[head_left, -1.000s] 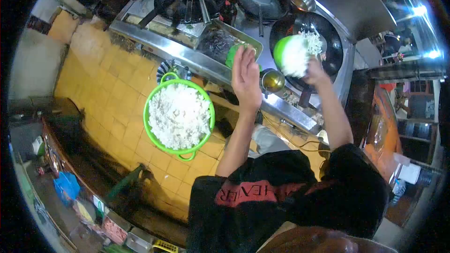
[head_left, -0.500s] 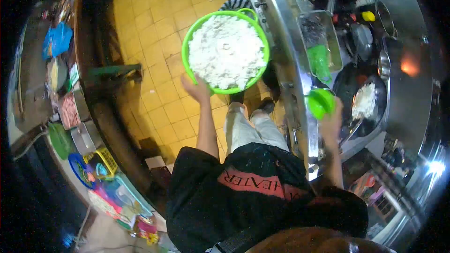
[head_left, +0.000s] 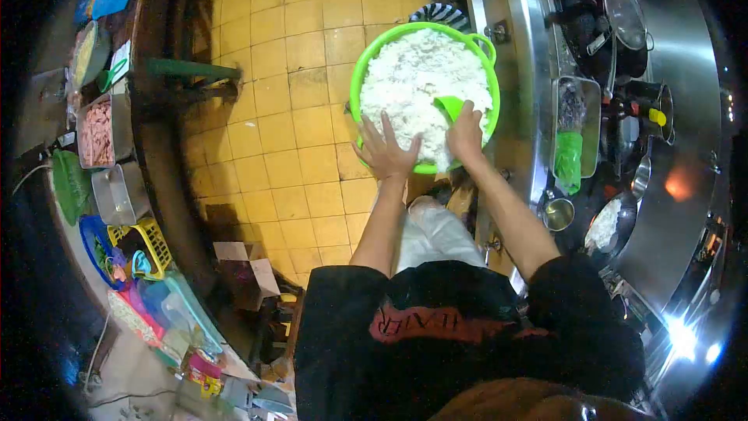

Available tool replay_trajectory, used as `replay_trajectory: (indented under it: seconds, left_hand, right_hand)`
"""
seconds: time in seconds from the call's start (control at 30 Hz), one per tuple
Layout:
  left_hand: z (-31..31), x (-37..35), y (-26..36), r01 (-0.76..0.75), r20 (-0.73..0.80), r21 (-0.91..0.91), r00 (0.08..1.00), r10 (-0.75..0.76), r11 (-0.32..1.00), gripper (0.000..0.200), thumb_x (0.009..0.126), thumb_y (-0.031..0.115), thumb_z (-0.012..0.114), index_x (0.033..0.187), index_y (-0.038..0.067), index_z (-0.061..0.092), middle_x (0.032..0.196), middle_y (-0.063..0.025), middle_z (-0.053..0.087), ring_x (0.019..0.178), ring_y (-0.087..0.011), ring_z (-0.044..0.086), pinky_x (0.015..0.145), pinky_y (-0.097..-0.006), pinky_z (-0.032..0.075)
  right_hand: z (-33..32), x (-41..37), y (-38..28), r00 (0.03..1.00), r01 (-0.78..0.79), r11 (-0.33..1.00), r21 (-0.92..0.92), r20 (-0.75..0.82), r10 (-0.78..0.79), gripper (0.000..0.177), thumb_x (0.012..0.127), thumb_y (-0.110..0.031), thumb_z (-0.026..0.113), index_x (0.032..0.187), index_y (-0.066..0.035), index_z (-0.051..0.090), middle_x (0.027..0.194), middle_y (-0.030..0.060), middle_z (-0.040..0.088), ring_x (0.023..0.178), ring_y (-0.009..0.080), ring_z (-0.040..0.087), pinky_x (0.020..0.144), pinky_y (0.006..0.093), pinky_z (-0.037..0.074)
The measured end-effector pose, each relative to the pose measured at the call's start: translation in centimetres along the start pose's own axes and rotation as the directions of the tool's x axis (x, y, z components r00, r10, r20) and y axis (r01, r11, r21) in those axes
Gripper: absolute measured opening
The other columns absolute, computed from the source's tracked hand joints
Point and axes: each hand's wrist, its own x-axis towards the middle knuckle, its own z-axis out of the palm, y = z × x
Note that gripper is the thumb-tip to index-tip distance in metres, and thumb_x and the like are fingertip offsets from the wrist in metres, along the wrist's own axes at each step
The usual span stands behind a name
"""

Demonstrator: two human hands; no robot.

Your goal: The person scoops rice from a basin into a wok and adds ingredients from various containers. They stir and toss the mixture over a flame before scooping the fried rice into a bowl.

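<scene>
Green scoop point(head_left: 448, 104): located at upper centre of the frame, in the right part of the basket, partly sunk in white rice point(head_left: 413, 66).
Right hand point(head_left: 465, 139): fingers closed around the scoop; its lower right side is covered by the grip.
Left hand point(head_left: 387, 157): opened wide, fingers spread; nothing is seen to be held. The rice is touched by the fingertips, beside the near rim.
Green basket point(head_left: 355, 93): round, heaped with rice; one loop handle point(head_left: 487, 45) is shown at upper right.
Handling: the scoop is best driven in at a shallow slant, with the rice backed by the left palm and the rim spared any hard push. It is best levelled before being lifted, so that little is spilled.
Direction: the visible scoop edge is pointed to the upper left, away from the right hand. The mouth's facing cannot be told.
Long axis: apparently slanted from upper left to lower right; this is judged from the exposed part only.
Dark wok point(head_left: 626, 222): set at lower right, with rice inside.
</scene>
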Motion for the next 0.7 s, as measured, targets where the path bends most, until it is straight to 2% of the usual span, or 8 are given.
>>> replay_trajectory:
  seconds: [0.23,0.33,0.4,0.43,0.47,0.5,0.6,0.7]
  left_hand:
    - [-0.2,0.8,0.3,0.023,0.084,-0.024,0.996,-0.021,0.999,0.095,0.067,0.068,0.059,0.143,0.018,0.029,0.151,-0.0133,0.016,0.138,-0.0329,0.014,0.105,-0.0618,0.007]
    - [-0.4,0.9,0.2,0.049,0.148,-0.007,0.988,-0.047,0.999,0.096,0.066,0.07,0.058,0.143,0.02,0.029,0.151,-0.0118,0.017,0.138,-0.0321,0.015,0.104,-0.0618,0.009]
    - [-0.6,1.0,0.3,0.058,0.153,-0.013,0.987,-0.056,0.998,0.096,0.066,0.07,0.058,0.143,0.02,0.03,0.151,-0.0114,0.018,0.138,-0.0321,0.015,0.104,-0.0619,0.01]
    - [-0.7,1.0,0.3,0.056,0.16,-0.015,0.986,-0.053,0.998,0.096,0.065,0.071,0.058,0.143,0.021,0.03,0.151,-0.011,0.018,0.138,-0.0321,0.015,0.104,-0.062,0.01]
    - [-0.9,1.2,0.4,0.049,0.155,0.003,0.987,-0.049,0.999,0.096,0.065,0.071,0.058,0.143,0.021,0.03,0.151,-0.0104,0.019,0.138,-0.0322,0.016,0.104,-0.0616,0.011]
    - [-0.9,1.2,0.4,0.052,0.154,0.005,0.987,-0.052,0.999,0.096,0.065,0.071,0.058,0.143,0.021,0.03,0.151,-0.0104,0.019,0.138,-0.0322,0.016,0.104,-0.0616,0.011]
    - [-0.8,1.1,0.2,0.045,0.142,0.009,0.989,-0.045,0.999,0.096,0.065,0.072,0.057,0.142,0.021,0.031,0.151,-0.01,0.02,0.137,-0.0323,0.018,0.104,-0.0609,0.012]
    - [-0.7,1.3,0.2,0.036,0.127,0.008,0.991,-0.036,0.999,0.095,0.066,0.072,0.057,0.142,0.021,0.032,0.15,-0.0099,0.02,0.137,-0.0323,0.019,0.105,-0.0599,0.012]
  right_hand:
    - [3.8,5.4,1.8,0.983,-0.139,0.951,0.276,0.157,0.098,0.036,0.075,-0.007,0.051,0.11,-0.001,0.045,0.092,0.0293,0.059,0.082,0.0441,0.06,0.075,0.0459,0.048]
    - [3.2,6.2,5.2,0.979,0.133,0.936,0.325,0.102,-0.175,0.035,0.078,-0.004,0.046,0.113,-0.004,0.046,0.093,0.0258,0.06,0.078,0.0433,0.06,0.072,0.0445,0.048]
    - [-2.7,3.4,1.0,0.916,-0.388,0.537,0.75,0.38,0.131,0.033,0.079,-0.002,0.045,0.112,-0.004,0.048,0.089,0.0232,0.06,0.082,0.0441,0.059,0.076,0.0449,0.047]
    - [-4.3,3.0,-0.1,0.972,-0.226,0.663,0.714,0.211,0.105,0.038,0.08,-0.002,0.049,0.118,-0.004,0.045,0.086,0.0219,0.059,0.088,0.0416,0.058,0.073,0.0424,0.048]
    - [-3.6,4.6,2.1,0.985,0.155,0.816,0.557,-0.149,-0.085,0.042,0.08,-0.005,0.052,0.121,-0.005,0.044,0.091,0.0218,0.057,0.088,0.0398,0.059,0.07,0.0406,0.049]
    - [-2.8,6.4,4.0,0.836,0.472,0.844,0.256,-0.435,-0.335,0.047,0.08,-0.008,0.055,0.125,-0.005,0.042,0.096,0.0216,0.056,0.089,0.038,0.059,0.067,0.0387,0.051]
    - [-5.0,7.4,-0.4,0.821,0.386,0.921,0.049,-0.474,-0.319,0.057,0.078,0.002,0.047,0.134,-0.008,0.036,0.124,0.026,0.045,0.11,0.0412,0.05,0.092,0.0411,0.043]
    - [-2.1,10.1,-1.6,0.843,0.414,0.892,-0.182,-0.294,-0.451,0.057,0.078,0.003,0.047,0.133,-0.004,0.035,0.132,0.0274,0.037,0.112,0.0433,0.048,0.091,0.0438,0.044]
